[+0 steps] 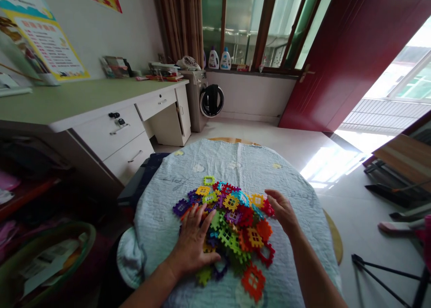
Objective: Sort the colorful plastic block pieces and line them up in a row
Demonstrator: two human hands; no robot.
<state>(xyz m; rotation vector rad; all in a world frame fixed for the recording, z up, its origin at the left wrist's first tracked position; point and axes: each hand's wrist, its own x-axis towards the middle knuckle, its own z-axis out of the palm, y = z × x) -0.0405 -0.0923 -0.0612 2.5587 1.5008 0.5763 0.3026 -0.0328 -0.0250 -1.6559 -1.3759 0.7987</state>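
A heap of colourful plastic interlocking building pieces (229,236), toothed along their edges, lies on a round table with a pale blue cloth (161,249). My left hand (192,241) rests palm down over the heap's left side, fingers spread, hiding some pieces under it. At the right edge of the heap, my right hand (283,210) is held sideways with its fingers stretched out, close to a red piece (268,208). Nothing shows in its grasp. Nearest to me lies an orange-red window-shaped piece (253,282), and a lime frame piece (208,180) sits at the far edge.
A green-topped desk (101,97) with drawers runs along the left. Beyond the table stand a washing machine (196,99) and a red door (323,52). A basket (84,236) sits at lower left; black stand legs (380,267) are on the right floor.
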